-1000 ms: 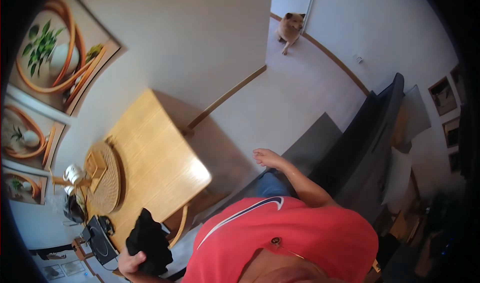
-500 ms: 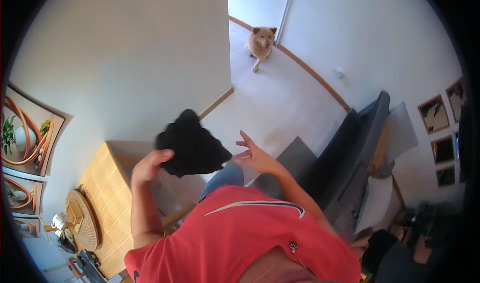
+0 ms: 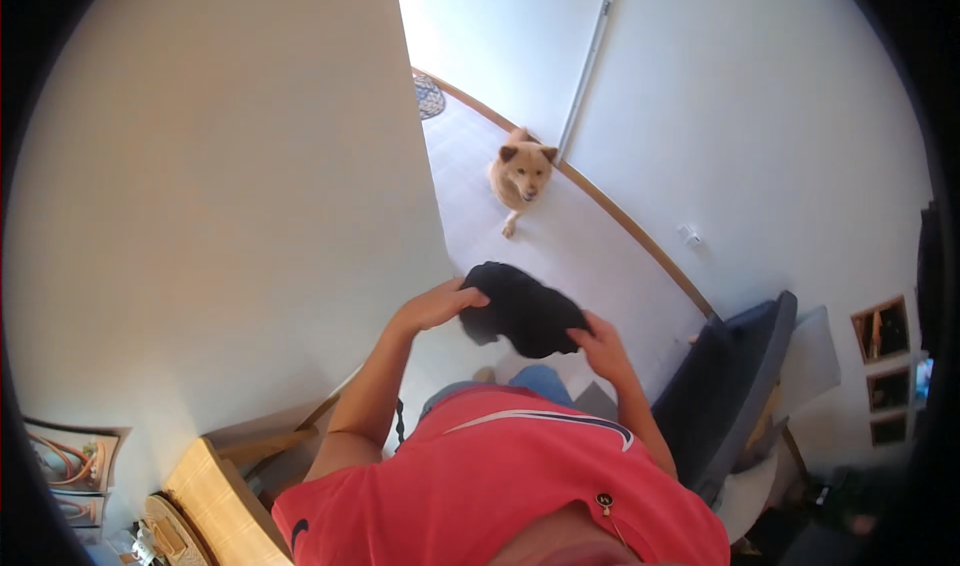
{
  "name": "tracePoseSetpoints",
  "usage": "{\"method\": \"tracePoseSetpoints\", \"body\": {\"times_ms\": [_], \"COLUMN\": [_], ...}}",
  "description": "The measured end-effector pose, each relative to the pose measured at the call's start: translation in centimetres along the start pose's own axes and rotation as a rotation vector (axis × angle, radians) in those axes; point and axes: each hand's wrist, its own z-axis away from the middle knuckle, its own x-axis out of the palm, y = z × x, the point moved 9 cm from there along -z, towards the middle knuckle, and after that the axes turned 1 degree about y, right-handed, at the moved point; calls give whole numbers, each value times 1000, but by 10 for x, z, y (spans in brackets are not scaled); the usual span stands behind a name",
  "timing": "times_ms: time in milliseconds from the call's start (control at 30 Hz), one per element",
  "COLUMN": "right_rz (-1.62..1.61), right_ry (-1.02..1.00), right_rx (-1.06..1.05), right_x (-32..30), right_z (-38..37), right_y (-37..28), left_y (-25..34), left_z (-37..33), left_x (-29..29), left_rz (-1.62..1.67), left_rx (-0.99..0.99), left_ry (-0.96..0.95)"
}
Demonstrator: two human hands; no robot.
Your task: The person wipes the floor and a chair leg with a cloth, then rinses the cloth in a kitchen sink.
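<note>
A piece of black cloth (image 3: 525,311) is stretched between my two hands in front of my body; its folds hide what kind of garment or cloth it is. At its left end my left hand (image 3: 445,304) grips the edge, thumb on top. My right hand (image 3: 602,346) pinches the lower right end of it. The cloth hangs in the air above the pale floor, near my waist.
Ahead, a tan dog (image 3: 522,174) faces me by the wall. A tall wall (image 3: 230,166) stands at the left, a wooden table (image 3: 225,506) at lower left. On the right is a dark grey sofa (image 3: 725,396). A patterned mat (image 3: 429,97) lies farther off.
My right hand, empty and spread before, now holds the cloth too. The cloth has moved right and is stretched sideways. The view has shifted, with the dog appearing lower and nearer.
</note>
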Motion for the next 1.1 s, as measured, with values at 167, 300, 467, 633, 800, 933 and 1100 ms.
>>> {"method": "tracePoseSetpoints", "body": {"times_ms": [167,300,467,633,800,933,1100], "right_rz": [243,231,38,26,144,280,293], "right_ry": [374,511,401,329,225,130,193], "right_rx": [-305,-500,-314,-337,-368,-248,-131], "right_x": [-100,-134,-182,-198,-205,-197,-179], "right_z": [-119,-224,-367,-468,-555,-604,-665], "right_y": [-41,-72,-44,-87,-99,-69,-52], "left_y": [60,106,183,227,220,189,132], "left_z": [-126,-199,-293,-348,-427,-498,-558], "left_x": [-45,-96,-168,-247,-312,-355,-392], "left_rz": [486,379,-30,-16,-56,-224,-110], "left_rx": [203,279,393,416,304,180,-75], "left_ry": [128,257,492,735,690,499,-26]}}
